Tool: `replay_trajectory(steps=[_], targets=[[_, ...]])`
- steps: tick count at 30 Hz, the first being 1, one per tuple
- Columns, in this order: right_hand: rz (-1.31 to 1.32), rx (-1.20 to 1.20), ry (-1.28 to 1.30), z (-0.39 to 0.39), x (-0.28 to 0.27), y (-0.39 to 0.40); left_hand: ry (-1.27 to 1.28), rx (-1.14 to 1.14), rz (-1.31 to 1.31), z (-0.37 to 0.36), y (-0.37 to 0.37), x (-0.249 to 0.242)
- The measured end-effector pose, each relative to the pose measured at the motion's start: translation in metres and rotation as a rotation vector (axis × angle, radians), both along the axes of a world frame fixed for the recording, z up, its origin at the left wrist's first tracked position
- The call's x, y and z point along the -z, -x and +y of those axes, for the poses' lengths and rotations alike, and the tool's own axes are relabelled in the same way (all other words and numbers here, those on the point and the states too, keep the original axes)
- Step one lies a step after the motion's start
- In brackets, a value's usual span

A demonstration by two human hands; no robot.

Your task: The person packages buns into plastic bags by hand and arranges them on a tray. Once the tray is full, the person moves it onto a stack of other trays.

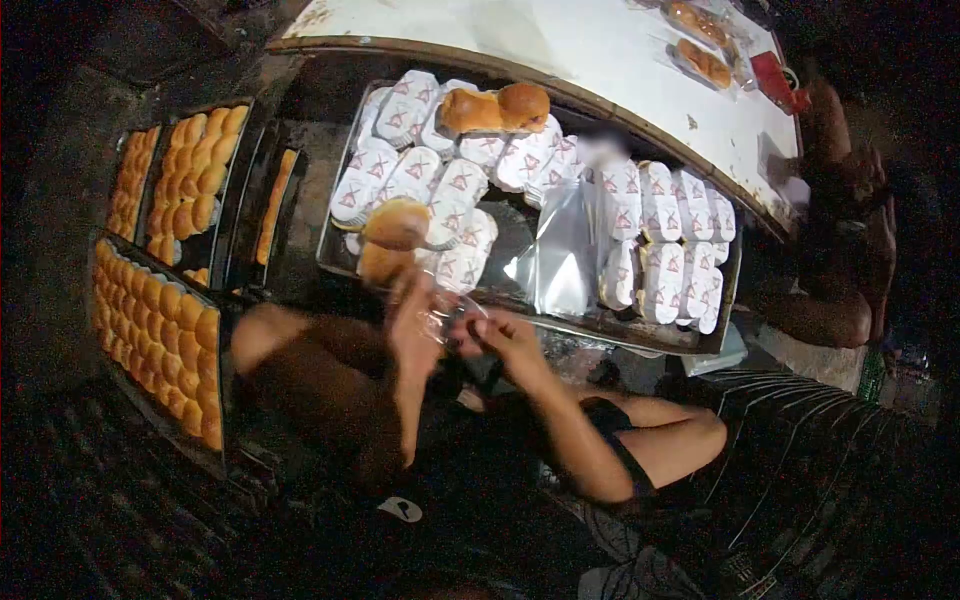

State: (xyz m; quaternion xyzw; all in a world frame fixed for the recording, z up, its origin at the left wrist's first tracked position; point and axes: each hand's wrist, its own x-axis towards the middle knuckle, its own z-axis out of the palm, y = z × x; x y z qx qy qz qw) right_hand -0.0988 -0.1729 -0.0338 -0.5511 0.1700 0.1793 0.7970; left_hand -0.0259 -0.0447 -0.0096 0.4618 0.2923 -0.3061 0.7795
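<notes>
My left hand (pixel 410 320) is smeared by motion at the tray's front edge, its fingers just below a golden double bun (pixel 396 225). I cannot tell whether they grip the bun. Close on its right, my right hand (pixel 503 338) is closed on a clear plastic bag (pixel 440 318) that lies between the two hands. Behind them, a dark metal tray (pixel 640 335) holds many buns in printed white paper (pixel 455 205), some heaped at the left and others in rows at the right. Another bare double bun (pixel 495 107) lies on top of the heap. A stack of clear bags (pixel 563 250) sits mid-tray.
Trays of golden buns (pixel 160 340) stand on the left. A white table (pixel 450 35) runs behind the tray, with bagged buns (pixel 700 62) and a red item (pixel 780 85) at its far right. Another person (pixel 835 240) is at the right, partly in shadow.
</notes>
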Motion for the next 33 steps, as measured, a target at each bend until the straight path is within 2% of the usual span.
replay_trajectory(steps=[1,2,3,4,5,7,8,10,11,13,14,15,16,17,18,19,20,21,22,23,25,27,28,29,31,33], targets=[[-0.155,-0.181,0.623,-0.006,0.035,-0.012,0.007,-0.055,-0.101,0.011,-0.003,0.008],[-0.483,-0.193,1.2,-0.012,0.053,-0.028,-0.024,-0.085,-0.185,0.021,-0.004,0.011],[-0.71,-0.385,1.528,-0.017,0.046,-0.052,-0.048,-0.105,-0.25,0.027,-0.005,0.015],[-0.988,-0.458,1.521,-0.023,0.081,-0.073,-0.077,-0.122,-0.303,0.032,-0.005,0.019],[-1.162,-0.48,1.619,-0.028,0.092,-0.092,-0.105,-0.124,-0.355,0.035,-0.006,0.021],[-1.386,-0.636,1.44,-0.043,0.102,-0.122,-0.165,-0.121,-0.449,0.037,-0.005,0.024],[-1.389,-0.637,1.435,-0.046,0.099,-0.13,-0.191,-0.118,-0.483,0.038,-0.005,0.025],[-1.358,-0.783,1.213,-0.051,0.079,-0.141,-0.224,-0.126,-0.532,0.039,-0.007,0.025],[-1.358,-0.79,1.206,-0.052,0.068,-0.142,-0.226,-0.131,-0.526,0.041,-0.01,0.021],[-1.052,-0.777,1.109,-0.055,0.051,-0.141,0.005,-0.375,-0.162,0.044,-0.018,0.01],[-0.734,-0.777,1.025,-0.055,0.049,-0.142,0.101,-0.526,-0.276,0.043,-0.021,0.008],[-0.651,-0.717,0.965,-0.059,0.045,-0.138,0.102,-0.54,-0.278,0.044,-0.021,0.004],[-0.574,-0.661,0.904,-0.067,0.041,-0.132,0.159,-0.671,-0.206,0.045,-0.021,-0.001],[-0.292,-0.555,0.751,-0.073,0.038,-0.124,0.214,-0.802,-0.135,0.045,-0.021,-0.011],[-0.016,-0.444,0.59,-0.08,0.036,-0.112,0.207,-0.821,-0.147,0.053,-0.016,-0.001],[-0.263,-0.453,0.698,-0.091,0.047,-0.091,0.47,-0.676,-0.356,0.064,-0.011,0.019],[0.032,-0.366,0.443,-0.115,0.12,-0.069,0.721,-0.503,-0.561,0.071,-0.006,0.028],[0.362,-0.048,-0.152,-0.096,0.065,-0.053,0.748,-0.437,-0.594,0.07,-0.005,0.026],[0.284,0.082,-0.176,-0.11,0.125,-0.024,0.691,-0.432,-0.563,0.064,-0.009,0.02],[0.409,-0.066,-0.856,-0.101,0.066,-0.019,0.659,-0.423,-0.539,0.06,-0.008,0.013],[0.259,0.209,-0.824,-0.076,0.046,0.009,0.666,-0.375,-0.531,0.054,-0.008,0.001],[0.104,0.29,-0.348,-0.054,0.029,0.024,0.704,-0.291,-0.525,0.05,-0.01,-0.007],[-0.028,0.214,-0.235,-0.052,0.045,0.033,0.729,-0.246,-0.519,0.05,-0.01,-0.013],[-0.144,0.171,-0.216,-0.047,-0.008,0.029,0.752,-0.205,-0.509,0.048,-0.008,-0.016],[-0.319,0.086,-0.008,-0.046,-0.036,0.028,0.793,-0.136,-0.485,0.036,-0.001,-0.024],[-0.596,0.085,0.407,-0.056,-0.073,0.016,0.801,-0.082,-0.459,0.01,0.011,-0.026]])
